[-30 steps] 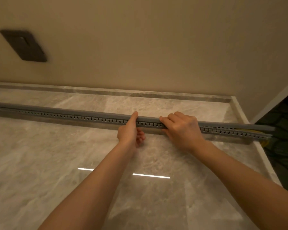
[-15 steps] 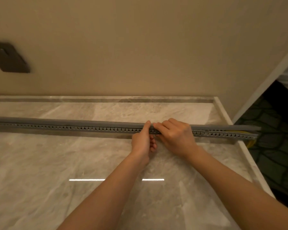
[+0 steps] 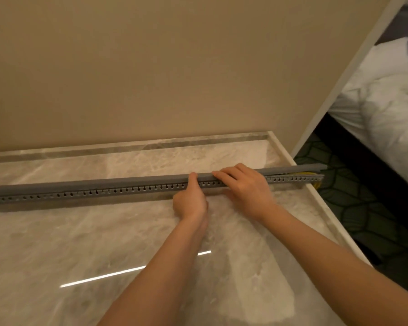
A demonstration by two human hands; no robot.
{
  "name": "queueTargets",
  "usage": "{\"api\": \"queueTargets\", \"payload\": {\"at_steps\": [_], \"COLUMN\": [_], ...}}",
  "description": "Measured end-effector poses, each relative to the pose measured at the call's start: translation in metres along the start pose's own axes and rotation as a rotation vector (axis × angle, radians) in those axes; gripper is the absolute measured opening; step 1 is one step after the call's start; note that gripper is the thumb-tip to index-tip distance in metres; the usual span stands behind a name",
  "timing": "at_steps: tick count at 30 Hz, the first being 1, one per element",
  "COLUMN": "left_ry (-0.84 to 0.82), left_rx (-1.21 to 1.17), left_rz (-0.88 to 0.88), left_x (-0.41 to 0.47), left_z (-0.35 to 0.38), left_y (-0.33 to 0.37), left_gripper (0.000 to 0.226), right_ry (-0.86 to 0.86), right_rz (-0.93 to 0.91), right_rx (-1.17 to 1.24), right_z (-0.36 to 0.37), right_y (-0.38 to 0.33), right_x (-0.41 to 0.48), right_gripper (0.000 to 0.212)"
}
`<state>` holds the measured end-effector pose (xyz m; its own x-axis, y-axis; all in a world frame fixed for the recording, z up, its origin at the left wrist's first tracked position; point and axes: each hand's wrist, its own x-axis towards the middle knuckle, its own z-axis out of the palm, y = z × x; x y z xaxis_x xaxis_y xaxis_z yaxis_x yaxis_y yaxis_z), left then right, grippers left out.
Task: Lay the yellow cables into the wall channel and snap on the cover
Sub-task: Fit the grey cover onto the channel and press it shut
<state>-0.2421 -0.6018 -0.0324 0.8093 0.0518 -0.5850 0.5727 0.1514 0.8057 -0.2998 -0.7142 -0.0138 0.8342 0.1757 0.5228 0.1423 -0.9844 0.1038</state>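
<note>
The left hand [image 3: 190, 203], fingers curled into the palm and gripping nothing, is pressing its straight thumb on the grey cover [image 3: 104, 184]. The right hand [image 3: 245, 184] is lying nearly flat over the same strip just beside it. The cover is sitting along the perforated channel [image 3: 80, 192] on the marble surface [image 3: 80, 243], the yellow cables [image 3: 303, 174] showing at the gaping right end. Being long, light, springy plastic, it is probably best pressed from above, near the closing seam.
</note>
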Motion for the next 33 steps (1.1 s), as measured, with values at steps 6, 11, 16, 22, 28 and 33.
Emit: {"api": "queueTargets", "payload": {"at_steps": [6,11,16,22,28,33], "left_ry": [-0.006,-0.012,0.054,0.109,0.113,0.187], "left_rx": [-0.006,-0.037,-0.046,-0.049,-0.006,-0.130], "left_rz": [-0.057,-0.064,-0.058,-0.044,-0.039,0.065], "left_x": [0.005,0.006,0.003,0.001,-0.002,-0.012], "left_z": [0.002,0.000,0.004,0.008,0.006,0.022], "left_y": [0.003,0.004,0.005,0.005,0.007,-0.008], "left_gripper": [0.041,0.038,0.042,0.039,0.037,0.045], "right_ry": [-0.008,0.062,0.121,0.109,0.076,0.007], "right_rz": [0.118,0.121,0.086,0.051,-0.015,-0.028], "right_rx": [-0.137,-0.232,-0.177,-0.063,0.055,0.098], "right_z": [-0.011,-0.007,-0.005,-0.010,-0.012,-0.013], "right_y": [0.027,0.032,0.036,0.042,0.053,0.061], "right_x": [-0.014,-0.022,-0.020,-0.016,-0.015,-0.011], "right_gripper": [0.034,0.019,0.011,0.014,0.011,0.011]}}
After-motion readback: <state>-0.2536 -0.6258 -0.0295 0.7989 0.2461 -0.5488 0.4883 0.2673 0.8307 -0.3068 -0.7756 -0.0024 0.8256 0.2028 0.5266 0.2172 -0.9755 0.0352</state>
